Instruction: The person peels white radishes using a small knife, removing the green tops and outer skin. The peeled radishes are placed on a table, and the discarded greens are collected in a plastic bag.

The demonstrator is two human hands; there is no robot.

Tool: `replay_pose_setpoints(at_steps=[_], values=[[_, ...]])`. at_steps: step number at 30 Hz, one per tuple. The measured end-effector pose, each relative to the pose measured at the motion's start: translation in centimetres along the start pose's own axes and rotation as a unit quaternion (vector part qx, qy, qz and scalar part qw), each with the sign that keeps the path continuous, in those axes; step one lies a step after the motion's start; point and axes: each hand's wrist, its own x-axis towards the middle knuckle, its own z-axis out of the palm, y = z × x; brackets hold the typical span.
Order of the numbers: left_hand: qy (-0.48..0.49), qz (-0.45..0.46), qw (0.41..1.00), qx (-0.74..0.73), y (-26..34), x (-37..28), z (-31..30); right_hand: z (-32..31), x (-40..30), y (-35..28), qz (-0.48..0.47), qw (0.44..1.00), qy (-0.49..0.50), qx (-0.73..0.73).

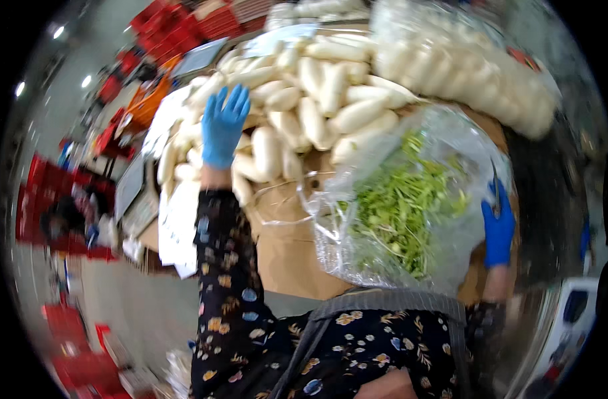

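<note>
My left hand [225,127], in a light blue glove, is stretched over the left part of a heap of white daikon radishes [311,122]. Its fingers are a little apart and hold nothing; whether it touches the radishes I cannot tell. At the right edge of the cardboard-covered table, my right hand [498,232], in a darker blue glove, grips a small bladed tool [495,187] with its thin tip pointing away from me. Beside that hand lies a clear plastic bag [448,249] holding cut green leaves and stems [398,214].
Plastic-wrapped daikon [463,80] line the back right. Cardboard [289,249] with a loose white strap [284,222] lies before me. Papers [176,234] and a scale [139,209] are at the left. Beyond stand red crates [171,32] and a person [69,219].
</note>
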Motion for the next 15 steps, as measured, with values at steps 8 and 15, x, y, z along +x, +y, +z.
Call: replay_pose_setpoints(at_steps=[8, 15], values=[[-0.133, -0.085, 0.789, 0.594, -17.6, -14.3, 0.9, -2.5, 5.9, 11.2, 0.153, 0.977, 0.058, -0.134], [-0.304, -0.038, 0.721, 0.621, -24.3, -22.0, 7.7, -2.6, -4.4, 6.7, 0.194, 0.957, -0.206, -0.068]])
